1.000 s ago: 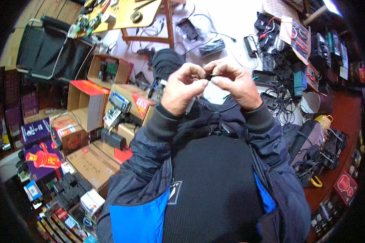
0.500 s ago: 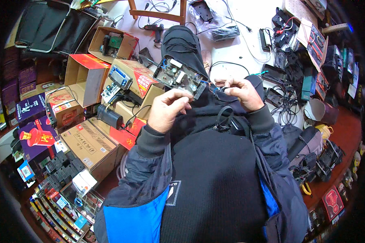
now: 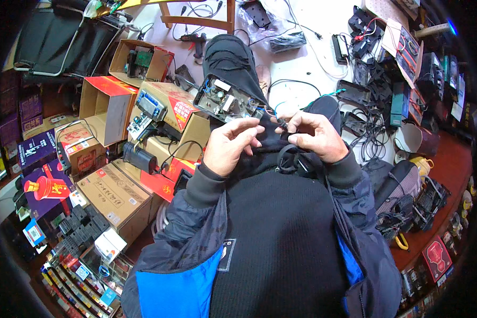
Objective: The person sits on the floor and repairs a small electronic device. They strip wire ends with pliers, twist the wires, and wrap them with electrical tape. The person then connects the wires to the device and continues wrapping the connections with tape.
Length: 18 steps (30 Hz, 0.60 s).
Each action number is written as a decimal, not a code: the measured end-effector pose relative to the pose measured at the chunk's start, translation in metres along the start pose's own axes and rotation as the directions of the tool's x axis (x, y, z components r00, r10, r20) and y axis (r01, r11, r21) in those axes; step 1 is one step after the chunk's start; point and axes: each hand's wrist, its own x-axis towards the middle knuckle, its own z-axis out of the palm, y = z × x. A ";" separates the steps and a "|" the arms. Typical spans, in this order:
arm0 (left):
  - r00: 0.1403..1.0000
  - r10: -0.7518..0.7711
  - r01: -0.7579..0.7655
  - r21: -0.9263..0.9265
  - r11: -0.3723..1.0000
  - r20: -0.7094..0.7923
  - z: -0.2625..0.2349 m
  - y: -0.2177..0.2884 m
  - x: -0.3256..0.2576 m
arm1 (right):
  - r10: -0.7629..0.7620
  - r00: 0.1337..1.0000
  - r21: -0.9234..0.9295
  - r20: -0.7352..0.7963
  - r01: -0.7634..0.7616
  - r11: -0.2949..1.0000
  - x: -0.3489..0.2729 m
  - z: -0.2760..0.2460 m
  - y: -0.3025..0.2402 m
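Observation:
An opened black plastic case with a circuit board (image 3: 232,99) inside rests tilted against my raised leg. Thin coloured wires run from its right end toward my right hand (image 3: 319,135). The thumb and fingers of that hand pinch a small black cable end (image 3: 282,126); its exact shape is partly hidden. My left hand (image 3: 233,144) is just below the case's lower edge, fingers stretched toward the cable end, with nothing visible in them. A black strap or cord (image 3: 291,159) lies on my lap below the right hand.
Left of me stand open cardboard boxes (image 3: 103,116), a device with a small display (image 3: 151,104) and a black adapter (image 3: 140,157). A drill-like tool (image 3: 196,43) lies ahead. Tangled black cables (image 3: 370,138) and a bin (image 3: 414,139) are at the right.
My left hand has come away from the case's edge and moved slightly right and down. The right hand has shifted a little down and left, still pinching the cable end.

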 end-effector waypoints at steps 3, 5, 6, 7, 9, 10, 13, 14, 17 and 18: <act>1.000 -0.026 0.025 -0.120 0.992 -0.012 0.003 0.001 0.008 | -0.022 1.000 -0.060 -0.001 0.022 0.998 0.000 0.017 -0.011; 0.996 -0.091 0.087 -0.212 0.973 -0.009 0.002 0.001 0.014 | -0.041 0.998 -0.116 0.045 0.046 0.992 0.002 0.026 -0.015; 0.996 -0.084 0.077 -0.191 0.979 -0.030 0.002 0.001 0.017 | -0.042 0.997 -0.140 0.068 0.051 0.989 0.004 0.030 -0.015; 0.990 -0.133 0.124 -0.166 0.978 -0.045 0.001 0.001 0.021 | -0.044 0.995 -0.165 0.091 0.058 0.985 0.005 0.034 -0.016; 0.983 -0.183 0.177 -0.156 0.972 -0.025 -0.004 0.001 0.028 | -0.091 0.990 -0.252 0.106 0.116 0.961 0.008 0.041 -0.014; 0.986 -0.160 0.152 -0.131 0.980 -0.050 -0.004 0.000 0.032 | -0.116 0.984 -0.272 0.138 0.150 0.951 0.011 0.043 -0.012; 0.994 -0.087 0.087 -0.005 0.996 -0.068 -0.007 -0.003 0.038 | -0.132 0.974 -0.326 0.185 0.187 0.927 0.015 0.046 -0.010; 0.994 -0.072 0.073 -0.002 0.997 -0.077 -0.008 -0.004 0.038 | -0.128 0.974 -0.341 0.187 0.187 0.921 0.015 0.046 -0.010; 0.994 -0.028 0.036 0.072 0.997 -0.109 -0.008 -0.005 0.036 | -0.007 0.989 -0.158 0.146 0.031 0.987 0.011 0.043 -0.008; 0.992 -0.004 0.012 0.061 0.998 -0.125 -0.007 -0.005 0.035 | -0.017 0.995 -0.100 0.094 0.027 0.995 0.009 0.041 -0.007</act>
